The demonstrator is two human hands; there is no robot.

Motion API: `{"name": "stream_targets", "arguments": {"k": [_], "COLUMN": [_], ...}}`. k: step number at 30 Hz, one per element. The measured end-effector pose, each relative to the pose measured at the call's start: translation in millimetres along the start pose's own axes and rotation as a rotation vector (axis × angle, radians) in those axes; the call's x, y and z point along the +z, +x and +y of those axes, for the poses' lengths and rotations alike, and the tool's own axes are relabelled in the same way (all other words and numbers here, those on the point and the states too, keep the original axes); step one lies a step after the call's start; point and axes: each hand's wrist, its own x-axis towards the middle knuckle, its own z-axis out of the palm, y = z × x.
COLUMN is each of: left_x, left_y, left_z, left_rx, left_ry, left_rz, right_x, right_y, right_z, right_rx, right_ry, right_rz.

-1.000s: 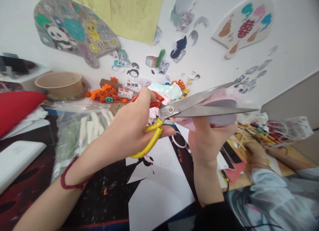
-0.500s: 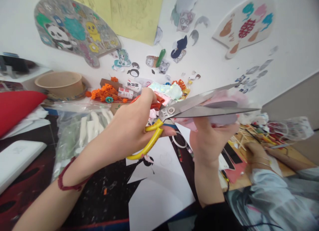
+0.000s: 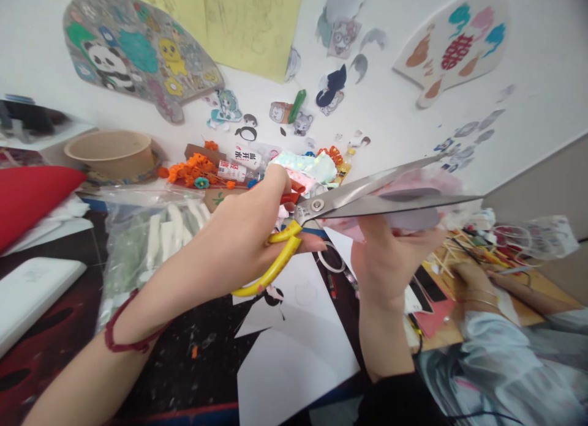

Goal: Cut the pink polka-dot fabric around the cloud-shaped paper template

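My left hand (image 3: 250, 221) grips a pair of scissors (image 3: 316, 204) by their handles, one loop yellow and the other red-orange. The long metal blades point right and stand slightly apart. Behind and between them is a soft pink piece (image 3: 413, 181), seemingly cloth or paper, with a greyish-purple part (image 3: 411, 220). My right hand (image 3: 390, 254) holds this pink piece from below, its fingers partly hidden by the blades and the material. Under both hands lie white paper sheets (image 3: 294, 365), one with a small black figure (image 3: 274, 296) on it.
At left are a plastic bag of white strips (image 3: 160, 236), a white box (image 3: 41, 297) and a tan round container (image 3: 110, 156). Orange flowers (image 3: 195, 169) stand by the wall. At right, another person's hands (image 3: 478, 285) rest near sticks and phones on a wooden table.
Almost nothing differs. The scissors and the pink piece have shifted very slightly to the right; both hands keep their grip.
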Motion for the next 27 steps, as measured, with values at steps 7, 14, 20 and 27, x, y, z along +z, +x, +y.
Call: {"name": "stream_targets", "arguments": {"k": [7,14,20,27], "left_x": [-0.2,-1.9,-4.3,-7.2], "left_y": [0.1,0.1,-0.8,-0.9], "left_z": [2.1,2.5,1.6,-1.9], "left_rx": [0.005,0.001,-0.007,0.075], "left_ry": [0.003,-0.020,0.046,0.170], "left_rz": [0.010,0.003,0.006,0.049], "right_x": [-0.9,-1.4,-1.7,-6.1], "right_y": [-1.0,-1.0,0.3,5.3], "right_z": [3.0,1.7,-0.2,-5.5], "right_rx": [-0.011,-0.012,-0.002,-0.052], "right_ry": [-0.017,-0.025,-0.015,-0.090], "right_rz": [0.020,0.013,0.002,-0.048]}}
